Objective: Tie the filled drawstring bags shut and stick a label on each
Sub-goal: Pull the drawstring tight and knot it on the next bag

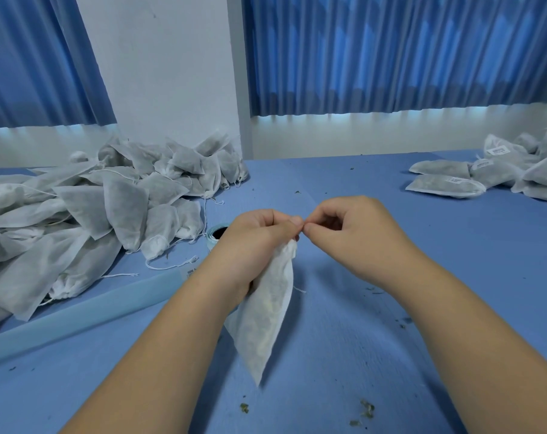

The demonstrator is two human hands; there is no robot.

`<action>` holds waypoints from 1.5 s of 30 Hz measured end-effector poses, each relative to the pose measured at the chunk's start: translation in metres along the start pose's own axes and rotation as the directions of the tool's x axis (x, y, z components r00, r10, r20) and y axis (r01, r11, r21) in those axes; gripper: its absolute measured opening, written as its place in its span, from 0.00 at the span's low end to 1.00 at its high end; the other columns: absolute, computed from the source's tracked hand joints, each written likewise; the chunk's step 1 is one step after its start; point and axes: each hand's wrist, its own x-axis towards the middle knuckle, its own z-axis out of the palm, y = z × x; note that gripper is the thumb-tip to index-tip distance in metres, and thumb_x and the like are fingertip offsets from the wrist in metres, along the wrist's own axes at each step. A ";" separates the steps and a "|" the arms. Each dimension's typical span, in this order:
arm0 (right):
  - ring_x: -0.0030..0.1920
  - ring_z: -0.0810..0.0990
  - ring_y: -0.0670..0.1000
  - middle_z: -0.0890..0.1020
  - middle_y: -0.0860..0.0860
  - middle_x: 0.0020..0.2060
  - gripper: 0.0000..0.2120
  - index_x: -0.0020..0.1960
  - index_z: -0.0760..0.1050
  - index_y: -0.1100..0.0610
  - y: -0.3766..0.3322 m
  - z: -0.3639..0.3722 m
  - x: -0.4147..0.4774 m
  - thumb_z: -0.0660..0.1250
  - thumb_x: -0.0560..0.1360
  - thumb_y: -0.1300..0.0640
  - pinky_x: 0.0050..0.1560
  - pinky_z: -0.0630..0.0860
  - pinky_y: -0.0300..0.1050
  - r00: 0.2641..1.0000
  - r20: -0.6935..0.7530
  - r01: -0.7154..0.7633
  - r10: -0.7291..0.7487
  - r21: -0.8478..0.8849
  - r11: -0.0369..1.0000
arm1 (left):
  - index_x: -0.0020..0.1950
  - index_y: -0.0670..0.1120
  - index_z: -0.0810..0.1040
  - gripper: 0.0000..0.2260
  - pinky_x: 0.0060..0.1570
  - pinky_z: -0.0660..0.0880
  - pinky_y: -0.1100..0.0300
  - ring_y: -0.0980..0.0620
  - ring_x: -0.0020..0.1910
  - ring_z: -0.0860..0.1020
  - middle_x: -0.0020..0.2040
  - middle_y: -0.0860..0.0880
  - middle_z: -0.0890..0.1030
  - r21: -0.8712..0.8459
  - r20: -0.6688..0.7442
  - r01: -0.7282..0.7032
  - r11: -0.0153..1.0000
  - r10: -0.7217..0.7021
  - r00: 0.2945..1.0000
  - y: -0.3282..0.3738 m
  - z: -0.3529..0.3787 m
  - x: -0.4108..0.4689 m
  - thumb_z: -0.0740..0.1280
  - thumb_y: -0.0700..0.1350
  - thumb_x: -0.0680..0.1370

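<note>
The filled drawstring bag [265, 311] hangs tilted above the blue table [406, 308]. The left hand [253, 242] grips its gathered neck, and the right hand [353, 233] pinches thumb and forefinger at its mouth, the cord there too fine to make out. A label roll [216, 235] lies just behind the left hand. Unlabelled bags [93, 208] are heaped far left, and labelled bags [485, 173] lie far right. Herb crumbs [366, 409] dot the near table.

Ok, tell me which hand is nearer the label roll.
Left. The left hand, gripping the bag, sits just right of the label roll; the right hand lies farther right, beyond the left, pinching at the bag's top.
</note>
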 end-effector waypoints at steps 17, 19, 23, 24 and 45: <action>0.27 0.68 0.49 0.71 0.48 0.25 0.04 0.33 0.74 0.58 0.003 -0.011 0.006 0.69 0.63 0.60 0.26 0.65 0.38 0.976 0.132 -0.218 0.175 0.685 0.695 | 0.31 0.51 0.80 0.14 0.31 0.69 0.64 0.59 0.25 0.72 0.28 0.57 0.77 0.078 0.021 -0.009 0.997 0.007 1.000 0.003 0.001 -0.003 0.69 0.47 0.78; 0.28 0.67 0.50 0.69 0.49 0.24 0.05 0.30 0.74 0.56 0.006 -0.013 0.007 0.69 0.63 0.60 0.26 0.65 0.39 0.970 0.117 -0.241 0.215 0.619 0.748 | 0.33 0.50 0.80 0.13 0.32 0.68 0.63 0.59 0.25 0.72 0.28 0.57 0.76 0.070 -0.013 -0.017 0.997 0.018 1.000 0.002 0.000 -0.002 0.69 0.46 0.78; 0.28 0.67 0.51 0.68 0.49 0.24 0.08 0.28 0.72 0.56 0.009 -0.016 0.008 0.68 0.64 0.61 0.26 0.65 0.39 0.967 0.131 -0.255 0.220 0.567 0.784 | 0.36 0.48 0.79 0.11 0.28 0.67 0.65 0.59 0.24 0.70 0.26 0.57 0.75 0.068 -0.052 -0.039 0.997 0.043 0.998 0.002 -0.002 -0.001 0.68 0.45 0.79; 0.28 0.67 0.51 0.68 0.49 0.24 0.07 0.28 0.72 0.57 0.008 -0.015 0.008 0.68 0.63 0.60 0.26 0.65 0.40 0.967 0.148 -0.254 0.207 0.592 0.764 | 0.37 0.48 0.79 0.10 0.28 0.67 0.66 0.59 0.24 0.70 0.26 0.57 0.75 0.077 -0.047 -0.042 0.996 0.045 0.998 0.002 -0.001 -0.001 0.68 0.46 0.79; 0.27 0.66 0.47 0.66 0.49 0.28 0.09 0.29 0.71 0.54 0.008 -0.036 0.008 0.64 0.67 0.60 0.26 0.63 0.38 0.958 0.267 -0.288 0.107 0.884 0.369 | 0.34 0.52 0.78 0.13 0.37 0.68 0.59 0.56 0.29 0.69 0.27 0.59 0.71 0.149 -0.287 -0.147 0.978 0.185 0.940 -0.001 -0.018 0.007 0.67 0.48 0.79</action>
